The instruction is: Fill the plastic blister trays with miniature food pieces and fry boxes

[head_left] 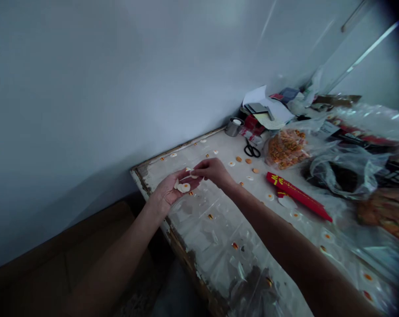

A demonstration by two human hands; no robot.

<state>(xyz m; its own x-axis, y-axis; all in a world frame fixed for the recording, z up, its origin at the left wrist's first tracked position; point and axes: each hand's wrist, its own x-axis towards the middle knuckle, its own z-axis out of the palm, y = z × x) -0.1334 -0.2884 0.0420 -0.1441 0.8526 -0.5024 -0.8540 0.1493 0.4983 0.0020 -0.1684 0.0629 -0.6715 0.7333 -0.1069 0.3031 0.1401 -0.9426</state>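
Palm up near the table's far left corner, my left hand [168, 189] holds several small white fried-egg-shaped pieces [184, 188] with orange centres. Just above its fingertips, my right hand [214, 169] is closed in a pinch on one white fried-egg-shaped piece [194, 175], partly hidden by the fingers. More such egg pieces [231, 164] lie spaced over the plastic-covered table [199, 233]. Small orange-brown bits [210, 216] are scattered between them. To the right of my right hand sit a few plain orange discs [248, 161].
Black scissors [252, 150] lie beside a metal cup [234, 127] near the wall. A red packet [298, 196] and a bag of orange pieces [287, 149] are on the right, with more plastic bags behind. The table's worn wooden edge [186, 259] runs along the left.
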